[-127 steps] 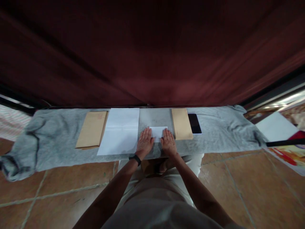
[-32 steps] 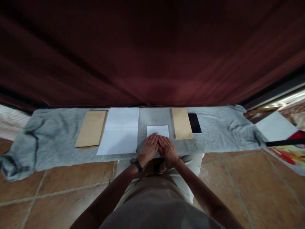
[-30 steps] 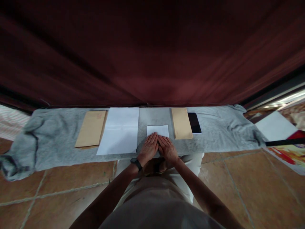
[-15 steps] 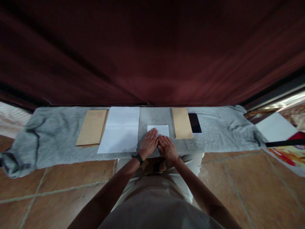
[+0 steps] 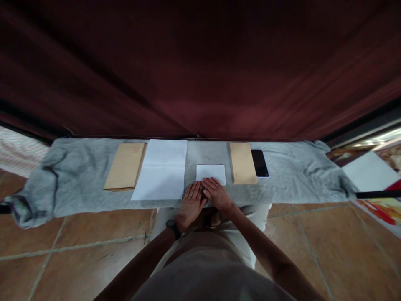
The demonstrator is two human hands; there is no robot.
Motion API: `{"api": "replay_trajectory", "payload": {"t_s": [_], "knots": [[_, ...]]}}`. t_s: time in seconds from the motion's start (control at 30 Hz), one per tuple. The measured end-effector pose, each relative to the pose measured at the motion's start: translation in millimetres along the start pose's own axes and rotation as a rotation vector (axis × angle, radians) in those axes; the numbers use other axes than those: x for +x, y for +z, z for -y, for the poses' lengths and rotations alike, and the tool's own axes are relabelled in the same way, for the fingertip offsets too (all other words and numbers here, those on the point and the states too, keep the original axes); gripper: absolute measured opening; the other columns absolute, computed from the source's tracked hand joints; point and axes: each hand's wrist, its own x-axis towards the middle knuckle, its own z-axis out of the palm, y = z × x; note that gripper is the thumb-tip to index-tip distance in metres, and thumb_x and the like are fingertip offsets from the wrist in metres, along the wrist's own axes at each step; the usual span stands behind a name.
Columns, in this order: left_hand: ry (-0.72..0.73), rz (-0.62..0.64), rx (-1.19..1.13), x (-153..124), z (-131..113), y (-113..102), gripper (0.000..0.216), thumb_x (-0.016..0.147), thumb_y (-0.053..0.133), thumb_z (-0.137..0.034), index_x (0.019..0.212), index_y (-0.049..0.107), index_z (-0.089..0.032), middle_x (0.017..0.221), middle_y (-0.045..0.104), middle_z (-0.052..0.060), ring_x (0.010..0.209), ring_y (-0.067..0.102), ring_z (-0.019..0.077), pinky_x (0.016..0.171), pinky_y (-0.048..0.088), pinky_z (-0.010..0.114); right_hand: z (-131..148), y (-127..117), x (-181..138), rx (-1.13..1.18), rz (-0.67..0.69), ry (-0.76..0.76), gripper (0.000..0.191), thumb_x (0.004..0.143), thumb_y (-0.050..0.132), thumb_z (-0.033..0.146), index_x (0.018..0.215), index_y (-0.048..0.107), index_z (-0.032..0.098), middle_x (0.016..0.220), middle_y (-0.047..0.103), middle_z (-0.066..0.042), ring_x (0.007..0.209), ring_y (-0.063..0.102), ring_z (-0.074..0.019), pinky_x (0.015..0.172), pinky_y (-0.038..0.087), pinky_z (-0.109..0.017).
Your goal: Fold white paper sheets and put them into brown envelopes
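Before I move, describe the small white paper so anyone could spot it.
On the grey cloth, look between the large white sheet and the brown packet by the phone. There, at the right hand, lies the small white paper. It's white, unlike the packet, and far smaller than the sheet.

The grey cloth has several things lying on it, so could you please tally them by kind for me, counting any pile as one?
Brown kraft-paper packets: 2 (left packet, right packet)
White papers: 2 (large sheet, small sheet)
Dark-screened phone or small tablet: 1
Total: 5 clearly visible
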Motion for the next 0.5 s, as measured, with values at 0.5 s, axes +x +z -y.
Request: {"api": "replay_trajectory", "payload": {"t_s": [0.5], "knots": [[-0.006,-0.020,0.005,2,-2,4,0.062,0.102,0.038,-0.042,0.152,0.042,-0.005,0.154,0.048,0.022,0.150,0.036,0.0315,0.124,0.028,0.054,-10,20,39,-0.052,0.005,0.034,0.045,0.105,0.044,0.033,0.147,0.053,0.020,0.157,0.047,-0.008,0.147,0.041,-0.0243,0.123,0.034,-0.050]]}}
